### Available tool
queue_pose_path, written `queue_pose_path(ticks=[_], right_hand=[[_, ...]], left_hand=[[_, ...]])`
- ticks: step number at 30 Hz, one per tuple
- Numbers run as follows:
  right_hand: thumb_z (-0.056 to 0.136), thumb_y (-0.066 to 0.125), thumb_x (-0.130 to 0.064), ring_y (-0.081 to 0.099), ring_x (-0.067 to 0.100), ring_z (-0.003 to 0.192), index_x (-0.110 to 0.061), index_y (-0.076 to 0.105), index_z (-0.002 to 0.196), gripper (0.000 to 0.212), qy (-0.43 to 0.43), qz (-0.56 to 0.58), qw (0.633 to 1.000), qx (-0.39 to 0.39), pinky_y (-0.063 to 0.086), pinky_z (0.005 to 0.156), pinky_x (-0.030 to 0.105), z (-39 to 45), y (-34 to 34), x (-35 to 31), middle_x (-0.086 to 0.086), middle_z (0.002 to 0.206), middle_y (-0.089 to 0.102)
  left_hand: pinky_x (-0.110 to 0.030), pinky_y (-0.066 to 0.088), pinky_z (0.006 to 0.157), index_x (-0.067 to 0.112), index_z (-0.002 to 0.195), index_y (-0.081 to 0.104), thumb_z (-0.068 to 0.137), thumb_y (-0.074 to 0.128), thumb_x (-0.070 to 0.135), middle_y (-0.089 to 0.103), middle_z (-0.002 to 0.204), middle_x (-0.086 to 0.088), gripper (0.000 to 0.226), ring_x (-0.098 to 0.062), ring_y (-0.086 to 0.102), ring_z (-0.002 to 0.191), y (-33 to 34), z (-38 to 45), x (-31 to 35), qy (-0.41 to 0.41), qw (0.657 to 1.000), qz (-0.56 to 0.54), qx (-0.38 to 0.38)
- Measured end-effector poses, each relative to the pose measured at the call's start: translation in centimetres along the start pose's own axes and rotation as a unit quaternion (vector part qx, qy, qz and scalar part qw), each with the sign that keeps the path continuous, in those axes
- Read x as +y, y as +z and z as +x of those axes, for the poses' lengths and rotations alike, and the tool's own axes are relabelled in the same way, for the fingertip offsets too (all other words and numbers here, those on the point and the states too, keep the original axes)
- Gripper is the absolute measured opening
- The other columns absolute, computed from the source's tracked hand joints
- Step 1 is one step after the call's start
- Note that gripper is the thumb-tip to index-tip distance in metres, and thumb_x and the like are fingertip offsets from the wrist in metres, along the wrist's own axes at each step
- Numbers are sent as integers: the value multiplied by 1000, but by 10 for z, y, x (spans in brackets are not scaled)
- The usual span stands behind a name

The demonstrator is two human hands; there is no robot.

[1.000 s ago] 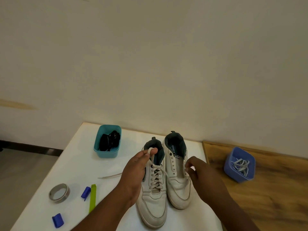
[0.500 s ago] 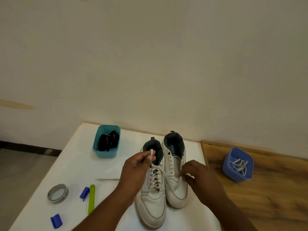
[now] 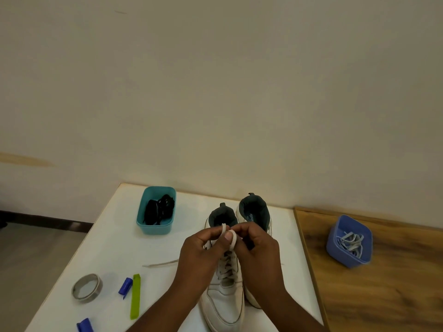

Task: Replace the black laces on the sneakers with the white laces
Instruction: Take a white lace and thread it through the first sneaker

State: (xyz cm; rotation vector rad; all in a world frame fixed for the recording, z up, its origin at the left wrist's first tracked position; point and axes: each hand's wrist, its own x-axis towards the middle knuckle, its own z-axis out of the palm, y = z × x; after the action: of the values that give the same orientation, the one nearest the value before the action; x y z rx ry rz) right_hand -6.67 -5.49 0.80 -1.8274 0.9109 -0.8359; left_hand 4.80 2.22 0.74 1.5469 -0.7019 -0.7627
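both hands meet above the throat of the left sneaker (image 3: 225,291) – left hand (image 3: 203,250) and right hand (image 3: 257,248) each pinch a loop of white lace (image 3: 227,236), loops upright, touching – crossing them comes next, i'd judge.

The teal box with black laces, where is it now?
In the head view, the teal box stands on the white table, far left, left of the sneakers.
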Motion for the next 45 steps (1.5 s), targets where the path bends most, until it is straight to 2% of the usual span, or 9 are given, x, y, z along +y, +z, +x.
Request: queue_pose_path(ticks=[6, 11, 14, 18, 22, 25, 37, 40, 45], right_hand=[[103, 58, -16, 67, 5, 109, -37, 71, 120, 30, -33, -28, 999, -29, 55, 93, 23, -3, 7, 3, -22, 111, 71], [101, 37, -62, 60, 3, 109, -38, 62, 134, 48, -68, -209, 975, -43, 50, 96, 26, -9, 10, 14, -22, 117, 67], [101, 41, -48, 65, 8, 93, -40, 70, 120, 35, -64, -198, 978, -28, 57, 85, 34, -7, 12, 23, -17, 100, 71], [103, 57, -19, 72, 9, 96, -37, 75, 111, 27, 36, -3, 999, -13, 59, 88, 35, -3, 13, 17, -14, 99, 76], [100, 62, -13, 76, 22, 94, -20, 77, 103, 17, 155, 163, 974, 36, 59, 90, 49, 4, 9, 10, 3, 97, 79], [101, 60, -13, 76, 28, 94, -13, 74, 104, 14, 208, 219, 952, 41, 59, 91, 52, 6, 8, 12, 9, 99, 78], [104, 55, -16, 75, 23, 94, -14, 76, 108, 22, 195, 203, 958, -60, 60, 84, 40, 8, 6, 23, 10, 98, 77], [104, 54, -15, 74, 23, 90, -11, 76, 106, 22, 205, 209, 954, -69, 60, 81, 36, 9, 5, 22, 11, 96, 77], [104, 55, -10, 72, 16, 102, -24, 76, 112, 27, 112, 58, 986, -105, 58, 94, 41, 8, 4, 31, -1, 105, 76]], left_hand=[[-8, 46, 72, 35, 96, 76, 93, 67, 32, 73, 89, 23, 10, 6, 65, 90, -1, 4, -5, 0, 998, 7, 68], [-16, 48, 74, 27, 93, 78, 95, 66, 30, 76, 87, 12, 13, -3, 69, 85, 3, 7, -3, -57, 990, -80, 96], [-14, 46, 72, 29, 91, 78, 95, 67, 30, 76, 86, 14, 12, 0, 68, 85, 4, 7, -5, -64, 990, -78, 96], [-11, 48, 76, 36, 99, 75, 100, 59, 25, 74, 93, 22, 19, 6, 67, 90, 2, 8, -7, -57, 995, -55, 55], [-20, 52, 89, 35, 109, 73, 98, 63, 21, 75, 101, 19, 20, 4, 67, 99, -1, 8, -13, -39, 998, -28, 32], [-17, 53, 76, 30, 103, 66, 91, 72, 25, 76, 89, 16, 14, 1, 69, 88, 0, 9, -12, -35, 998, -5, 45], [-9, 48, 72, 28, 91, 76, 90, 73, 20, 74, 88, 14, 9, 2, 66, 86, -13, 17, -14, -20, 994, 75, -72], [-21, 52, 80, 32, 92, 74, 89, 74, 27, 74, 89, 16, 5, 0, 66, 87, -16, 18, -15, -17, 990, 103, -94], [-39, 54, 91, 33, 114, 50, 82, 77, 44, 76, 83, 15, 43, -4, 69, 92, -13, 20, -22, -74, 987, 125, -68]])
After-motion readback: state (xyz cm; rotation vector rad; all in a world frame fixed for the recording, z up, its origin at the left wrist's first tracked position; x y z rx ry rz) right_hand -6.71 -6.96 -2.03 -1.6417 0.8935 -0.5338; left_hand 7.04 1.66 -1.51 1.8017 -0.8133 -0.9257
